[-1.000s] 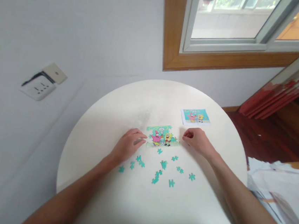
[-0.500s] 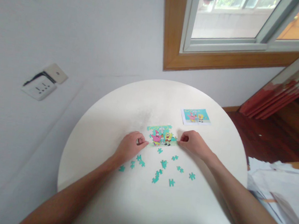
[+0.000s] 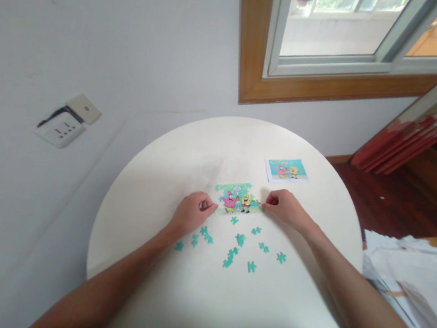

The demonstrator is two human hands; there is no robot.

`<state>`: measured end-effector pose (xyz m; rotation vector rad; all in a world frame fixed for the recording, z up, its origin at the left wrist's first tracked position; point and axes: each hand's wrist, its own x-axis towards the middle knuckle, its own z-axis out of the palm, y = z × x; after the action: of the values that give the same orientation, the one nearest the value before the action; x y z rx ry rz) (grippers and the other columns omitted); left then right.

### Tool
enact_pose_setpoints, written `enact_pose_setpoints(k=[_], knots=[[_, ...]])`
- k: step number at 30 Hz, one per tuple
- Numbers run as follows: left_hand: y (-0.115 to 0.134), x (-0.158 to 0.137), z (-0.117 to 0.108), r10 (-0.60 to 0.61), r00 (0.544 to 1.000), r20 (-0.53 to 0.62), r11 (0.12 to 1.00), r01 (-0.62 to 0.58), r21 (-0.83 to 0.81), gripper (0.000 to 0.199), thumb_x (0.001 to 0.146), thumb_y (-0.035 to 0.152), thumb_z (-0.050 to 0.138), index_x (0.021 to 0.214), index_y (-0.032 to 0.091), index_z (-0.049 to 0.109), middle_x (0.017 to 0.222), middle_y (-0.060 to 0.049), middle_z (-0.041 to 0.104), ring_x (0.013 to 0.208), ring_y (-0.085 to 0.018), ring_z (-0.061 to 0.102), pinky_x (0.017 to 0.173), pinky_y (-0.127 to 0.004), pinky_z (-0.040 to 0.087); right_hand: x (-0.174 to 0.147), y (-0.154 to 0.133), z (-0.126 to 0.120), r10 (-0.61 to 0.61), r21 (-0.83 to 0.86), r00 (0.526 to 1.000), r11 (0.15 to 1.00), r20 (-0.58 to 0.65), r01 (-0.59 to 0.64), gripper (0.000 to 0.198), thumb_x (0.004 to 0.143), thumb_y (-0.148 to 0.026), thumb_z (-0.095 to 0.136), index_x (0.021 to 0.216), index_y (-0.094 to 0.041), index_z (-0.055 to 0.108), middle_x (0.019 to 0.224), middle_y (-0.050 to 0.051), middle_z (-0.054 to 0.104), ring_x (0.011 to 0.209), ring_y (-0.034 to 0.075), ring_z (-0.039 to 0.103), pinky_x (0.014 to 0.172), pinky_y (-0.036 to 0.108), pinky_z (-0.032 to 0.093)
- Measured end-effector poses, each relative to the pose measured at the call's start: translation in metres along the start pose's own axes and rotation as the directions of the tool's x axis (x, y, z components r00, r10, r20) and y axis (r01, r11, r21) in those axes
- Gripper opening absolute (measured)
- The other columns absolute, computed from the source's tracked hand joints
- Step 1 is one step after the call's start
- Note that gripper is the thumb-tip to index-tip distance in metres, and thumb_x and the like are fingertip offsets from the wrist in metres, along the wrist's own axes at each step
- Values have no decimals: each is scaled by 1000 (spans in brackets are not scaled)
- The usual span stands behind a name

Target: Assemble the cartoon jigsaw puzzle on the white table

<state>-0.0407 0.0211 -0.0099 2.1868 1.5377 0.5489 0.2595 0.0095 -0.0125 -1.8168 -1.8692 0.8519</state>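
Observation:
A partly joined jigsaw puzzle (image 3: 234,200) with a pink starfish and a yellow sponge figure lies flat on the round white table (image 3: 155,178). My left hand (image 3: 194,210) rests at its lower left corner, thumb and forefinger pinched together on the edge. At the right edge my right hand (image 3: 284,207) is closed in a similar pinch, its fingertips against the border. Whether a loose piece is between the fingers of either hand is too small to see. Several loose teal puzzle pieces (image 3: 251,266) lie face up nearer to me, the closest one (image 3: 234,220) just below the puzzle.
A printed picture card (image 3: 287,169) of the same scene lies behind my right hand. The wall with a loose socket (image 3: 61,129) is on the left, and a window (image 3: 332,30) is above the table. Papers (image 3: 405,269) are stacked beyond the table's right edge.
My right hand's fingertips have shifted very slightly to the right along the puzzle's edge. My left hand, the puzzle and the loose pieces stay put; the view shifts a little.

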Motion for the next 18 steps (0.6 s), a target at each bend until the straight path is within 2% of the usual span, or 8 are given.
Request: enact_pose_setpoints(k=[7, 12, 15, 18], knots=[[0, 0, 2, 65, 998, -18, 995, -64, 78, 27, 77, 34, 69, 62, 19, 52, 63, 2, 57, 63, -15, 50, 63, -27, 35, -3, -6, 2, 36, -81, 999, 996, -17, -37, 17, 71, -34, 68, 66, -18, 66, 68, 5, 67, 57, 14, 55, 53, 27, 33], [-1, 1, 3, 38, 999, -22, 999, -37, 34, 28, 82, 36, 63, 63, 18, 53, 63, 2, 56, 62, -13, 49, 61, -26, 35, -2, -6, -2, 18, -13, 1000, 1000, -18, -18, 21, 75, -35, 66, 63, -18, 63, 63, 4, 65, 57, 14, 53, 54, 27, 33], [-2, 3, -4, 25, 1000, 7, 999, -25, -37, 26, 85, 38, 59, 68, 18, 58, 63, 2, 56, 59, -12, 48, 59, -25, 37, -2, -10, -5, -44, 56, 998, 997, -34, 46, 21, 80, -33, 63, 65, -17, 64, 62, 3, 63, 57, 13, 51, 55, 27, 34], [-3, 2, -25, 128, 982, 139, 987, -111, -120, 17, 85, 34, 59, 83, 18, 65, 76, -1, 63, 67, -14, 54, 66, -25, 42, -10, -23, -4, -216, 111, 976, 971, 38, 210, 11, 82, -25, 61, 74, -18, 66, 68, 1, 64, 62, 13, 53, 60, 25, 38]])
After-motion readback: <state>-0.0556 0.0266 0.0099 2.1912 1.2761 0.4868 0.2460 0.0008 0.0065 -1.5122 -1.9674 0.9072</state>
